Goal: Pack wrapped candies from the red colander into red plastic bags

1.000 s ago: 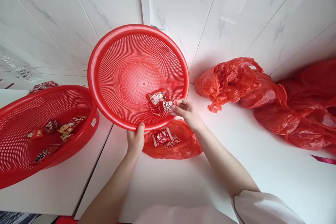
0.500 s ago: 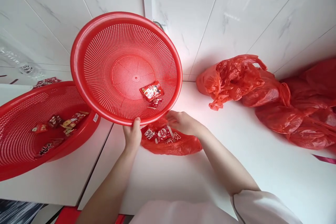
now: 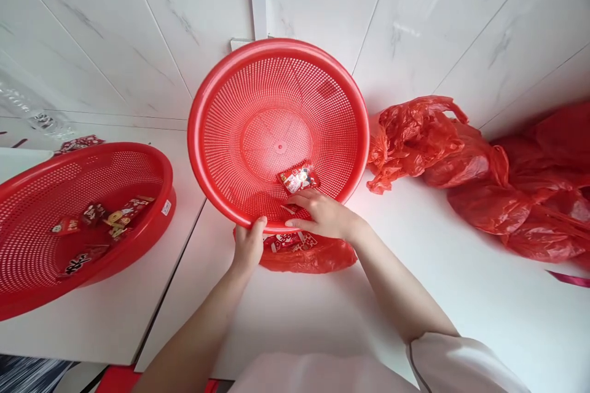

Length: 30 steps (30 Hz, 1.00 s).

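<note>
A red plastic colander basket (image 3: 221, 86) is tilted so that its inside faces me. My left hand (image 3: 249, 250) grips its near rim, with the thumb over the edge. Inside, a red printed snack packet (image 3: 298, 177) lies on the lower wall. My right hand (image 3: 325, 215) reaches over the rim, thumb and fingers around a small red snack packet (image 3: 289, 209) that they mostly cover. Below the rim, a red plastic bag (image 3: 318, 258) lies on the table, its red-and-white packets (image 3: 295, 241) partly hidden by the basket.
A second red colander basket (image 3: 168, 196) stands at the left with several snack packets (image 3: 126, 214) inside. Red plastic bags (image 3: 488, 196) line the right by the tiled wall (image 3: 318, 0). A clear plastic container (image 3: 41, 116) is at the far left. The white tabletop (image 3: 415, 252) has a seam.
The basket has moved right in my left hand, now partly covering the bag of packets. My right hand has come from the bag up into the basket, onto the small packet.
</note>
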### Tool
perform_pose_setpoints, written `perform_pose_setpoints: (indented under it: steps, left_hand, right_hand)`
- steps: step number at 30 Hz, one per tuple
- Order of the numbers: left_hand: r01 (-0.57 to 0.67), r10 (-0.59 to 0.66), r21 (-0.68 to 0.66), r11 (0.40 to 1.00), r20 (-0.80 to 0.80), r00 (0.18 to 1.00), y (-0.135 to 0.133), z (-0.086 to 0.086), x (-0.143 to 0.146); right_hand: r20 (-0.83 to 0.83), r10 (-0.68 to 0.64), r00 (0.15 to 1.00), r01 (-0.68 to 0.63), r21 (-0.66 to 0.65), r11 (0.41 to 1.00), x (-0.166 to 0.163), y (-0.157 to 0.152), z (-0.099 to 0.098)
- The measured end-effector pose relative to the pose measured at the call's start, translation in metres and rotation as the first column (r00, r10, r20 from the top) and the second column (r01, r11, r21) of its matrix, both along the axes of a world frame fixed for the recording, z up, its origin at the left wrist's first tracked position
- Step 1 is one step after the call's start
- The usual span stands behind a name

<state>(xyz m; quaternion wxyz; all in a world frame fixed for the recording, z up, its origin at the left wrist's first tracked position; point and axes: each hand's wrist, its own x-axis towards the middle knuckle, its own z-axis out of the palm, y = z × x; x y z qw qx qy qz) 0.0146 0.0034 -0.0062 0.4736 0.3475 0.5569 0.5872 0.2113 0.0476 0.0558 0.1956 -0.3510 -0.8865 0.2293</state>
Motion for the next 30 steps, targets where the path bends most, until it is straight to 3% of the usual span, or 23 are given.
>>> perform_pose_setpoints:
  steps: [3,6,8,10,12,15,23,28,30]
  left_hand:
    - [0.023,-0.022,-0.008,1.0,0.118,0.993,0.005,-0.001,0.0]
    - [0.033,-0.039,0.032,0.999,0.192,0.981,0.009,0.002,-0.002]
    - [0.028,-0.037,0.046,0.999,0.21,0.977,0.01,0.004,-0.004]
    - [0.013,-0.024,0.053,0.999,0.214,0.977,0.011,0.007,-0.006]
    - [-0.007,-0.004,0.051,0.999,0.209,0.978,0.012,0.009,-0.007]
    - [-0.024,0.013,0.051,0.998,0.209,0.978,0.012,0.011,-0.008]
    - [-0.028,0.015,0.054,0.998,0.221,0.975,0.012,0.011,-0.007]
    - [-0.06,0.046,0.065,0.996,0.188,0.981,0.014,0.008,-0.011]
    - [-0.068,0.054,0.068,0.995,0.185,0.981,0.015,0.007,-0.012]
  right_hand:
    - [-0.137,0.073,0.988,-0.085,-0.089,0.992,0.002,0.0,0.004]
    - [-0.338,-0.138,0.931,0.053,-0.247,0.968,0.0,0.003,0.001]
    - [-0.479,-0.311,0.821,0.079,-0.445,0.892,-0.001,0.008,-0.005]
    - [-0.575,-0.419,0.702,-0.021,-0.605,0.796,-0.001,0.013,-0.009]
    - [-0.614,-0.488,0.621,-0.098,-0.678,0.729,0.0,0.016,-0.012]
    - [-0.609,-0.551,0.571,-0.087,-0.712,0.697,0.001,0.018,-0.012]
    - [-0.612,-0.567,0.551,-0.128,-0.734,0.667,-0.003,0.015,-0.01]
    - [-0.698,-0.671,0.249,-0.279,-0.715,0.641,-0.008,0.016,-0.01]
    - [-0.688,-0.7,0.192,-0.34,-0.715,0.611,-0.009,0.015,-0.006]
